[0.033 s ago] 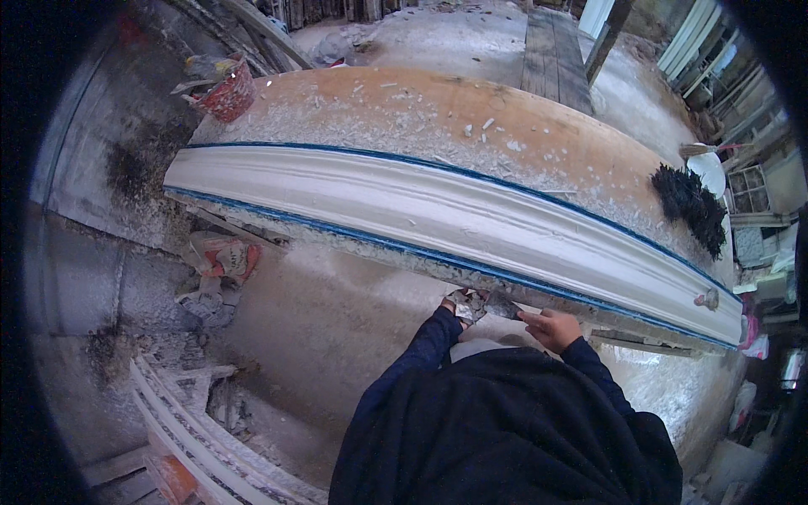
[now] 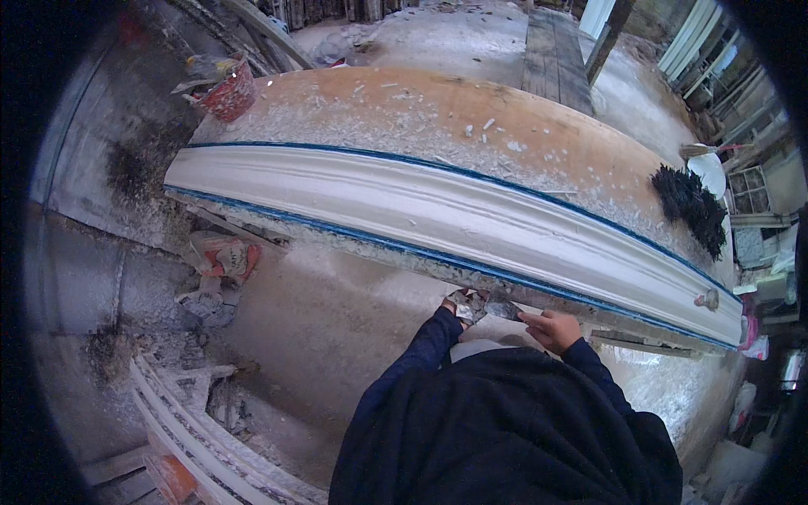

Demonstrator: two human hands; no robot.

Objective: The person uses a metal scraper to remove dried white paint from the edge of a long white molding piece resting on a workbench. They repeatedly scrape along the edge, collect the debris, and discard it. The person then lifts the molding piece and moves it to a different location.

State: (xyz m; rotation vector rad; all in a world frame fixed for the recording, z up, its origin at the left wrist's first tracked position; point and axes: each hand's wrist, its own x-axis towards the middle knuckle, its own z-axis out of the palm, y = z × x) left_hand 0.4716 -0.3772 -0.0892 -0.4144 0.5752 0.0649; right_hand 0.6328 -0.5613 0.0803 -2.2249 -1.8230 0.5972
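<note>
A long white plaster moulding (image 2: 438, 210) with blue edges lies along the near side of a wooden table (image 2: 421, 101). My left hand (image 2: 465, 305), grey with plaster, grips a small metal scraper (image 2: 502, 310) just under the moulding's near edge. My right hand (image 2: 551, 328) is beside it, and its fingertips pinch the scraper's other end. Both of my dark blue sleeves come up from the bottom of the picture.
Plaster crumbs cover the table top behind the moulding. A red bucket (image 2: 225, 94) stands at the table's far left end and a black fibre bundle (image 2: 692, 206) lies at its right end. More white mouldings (image 2: 194, 429) and rubble lie on the floor at lower left.
</note>
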